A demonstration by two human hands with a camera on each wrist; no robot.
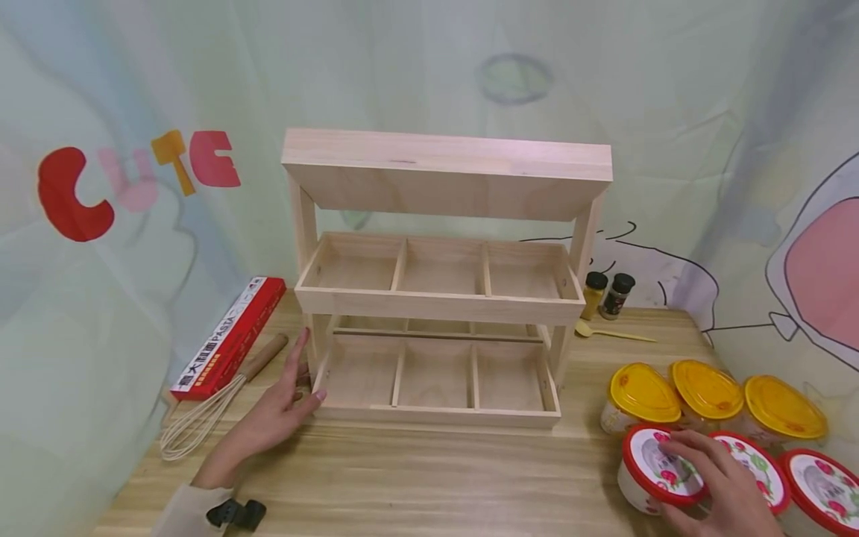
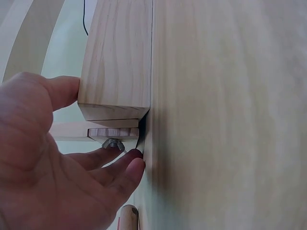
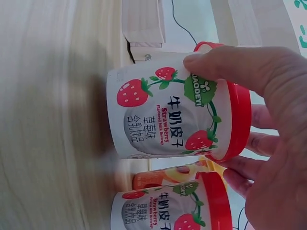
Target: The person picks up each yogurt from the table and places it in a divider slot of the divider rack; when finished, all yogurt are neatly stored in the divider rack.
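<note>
A two-tier wooden rack (image 1: pixel 439 304) with divided trays stands in the middle of the table. At its lower left corner is my left hand (image 1: pixel 278 410); the thumb touches the front of the lower tray (image 2: pixel 117 62), and the other fingers reach along the side near a wing nut (image 2: pixel 113 144). My right hand (image 1: pixel 721 485) grips a strawberry milk cup (image 3: pixel 168 112) with a red-rimmed lid, thumb on its printed side and fingers at the lid. Whether the cup's base touches the table cannot be told. Another strawberry cup (image 3: pixel 163 208) is beside it.
Yellow-lidded cups (image 1: pixel 707 389) line up behind the red-lidded ones. Two spice jars (image 1: pixel 616 297) and a wooden spoon (image 1: pixel 611 333) lie right of the rack. On the left are a red pasta box (image 1: pixel 231 335) and a whisk (image 1: pixel 215 406).
</note>
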